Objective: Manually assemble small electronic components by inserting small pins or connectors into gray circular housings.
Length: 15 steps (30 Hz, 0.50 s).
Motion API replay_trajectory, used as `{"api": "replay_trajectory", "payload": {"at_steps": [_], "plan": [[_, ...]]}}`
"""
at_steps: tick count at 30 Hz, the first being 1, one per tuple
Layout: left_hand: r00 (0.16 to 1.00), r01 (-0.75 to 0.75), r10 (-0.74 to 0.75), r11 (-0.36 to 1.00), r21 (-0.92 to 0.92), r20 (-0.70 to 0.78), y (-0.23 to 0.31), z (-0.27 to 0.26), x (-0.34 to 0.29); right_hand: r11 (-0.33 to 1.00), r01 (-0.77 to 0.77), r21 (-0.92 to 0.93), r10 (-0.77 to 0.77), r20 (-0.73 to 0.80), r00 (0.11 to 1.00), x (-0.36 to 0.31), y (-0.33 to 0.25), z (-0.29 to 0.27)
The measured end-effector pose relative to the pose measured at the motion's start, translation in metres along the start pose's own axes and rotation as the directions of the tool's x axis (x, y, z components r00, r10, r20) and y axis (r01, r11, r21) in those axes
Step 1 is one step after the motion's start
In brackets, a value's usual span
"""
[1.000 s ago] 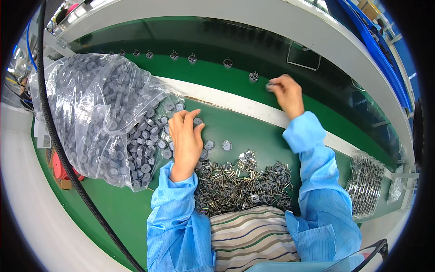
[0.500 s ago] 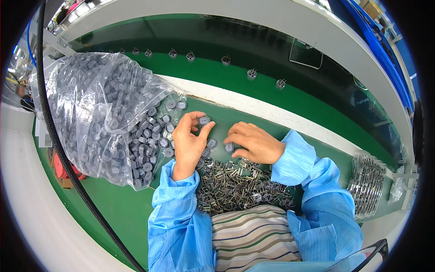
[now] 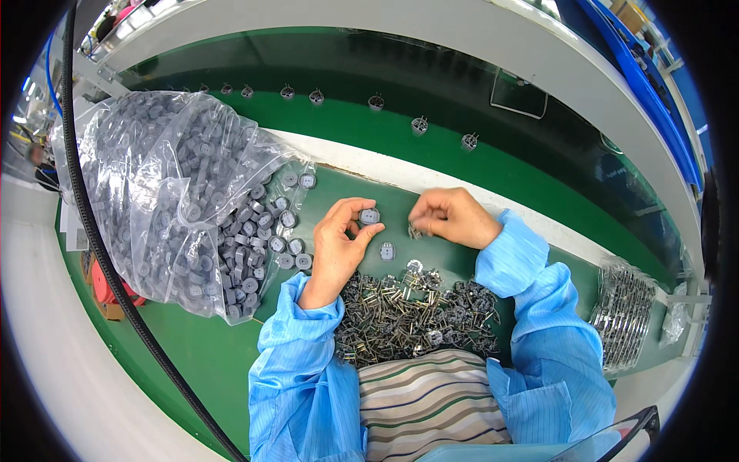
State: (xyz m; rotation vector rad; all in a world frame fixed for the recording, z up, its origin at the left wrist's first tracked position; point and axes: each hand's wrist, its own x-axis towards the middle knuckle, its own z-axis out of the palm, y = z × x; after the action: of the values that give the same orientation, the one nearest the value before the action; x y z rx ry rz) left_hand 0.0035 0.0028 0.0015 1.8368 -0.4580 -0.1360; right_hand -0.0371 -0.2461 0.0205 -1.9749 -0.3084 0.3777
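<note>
Between the thumb and forefinger of my left hand (image 3: 341,239) is a grey round plastic housing (image 3: 369,216), its slotted face turned up. My right hand (image 3: 459,219), to the right of it, is closed in a pinch on a small metal-pinned part (image 3: 416,230), which is blurred. A single loose grey housing (image 3: 387,251) lies on the green mat between my hands. Close to my body is a heap of small dark parts with metal pins (image 3: 419,312), just below both hands.
At left, a clear plastic bag (image 3: 165,200) spills many grey housings (image 3: 246,254) onto the mat. Beyond a white rail (image 3: 431,179), a green belt (image 3: 339,119) carries spaced pinned pieces (image 3: 419,125). A black cable (image 3: 115,277) crosses the left side. Clear trays (image 3: 625,312) stand at right.
My left hand has moved right with the housing. The right hand has risen away from the mat, now with a pinned part in its fingers. Pieces on the belt have shifted slightly left.
</note>
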Motion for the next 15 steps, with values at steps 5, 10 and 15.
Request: {"api": "replay_trajectory", "payload": {"at_steps": [5, 10, 15], "plan": [[1.0, -0.013, 0.014, 1.0, 0.024, -0.02, -0.001, 0.0, 0.0, 0.984, -0.028, -0.179, -0.043, -0.381, 0.924, 0.009, 0.006, 0.018], [0.998, -0.062, 0.063, 0.994, 0.089, -0.014, 0.007, 0.0, 0.0, 0.92, 0.113, -0.376, -0.253, -0.348, 0.903, 0.011, 0.021, 0.016], [0.999, -0.046, 0.047, 0.996, 0.078, -0.013, 0.01, 0.0, -0.001, 0.972, -0.127, 0.2, 0.177, -0.257, 0.95, 0.008, 0.005, 0.012]]}}
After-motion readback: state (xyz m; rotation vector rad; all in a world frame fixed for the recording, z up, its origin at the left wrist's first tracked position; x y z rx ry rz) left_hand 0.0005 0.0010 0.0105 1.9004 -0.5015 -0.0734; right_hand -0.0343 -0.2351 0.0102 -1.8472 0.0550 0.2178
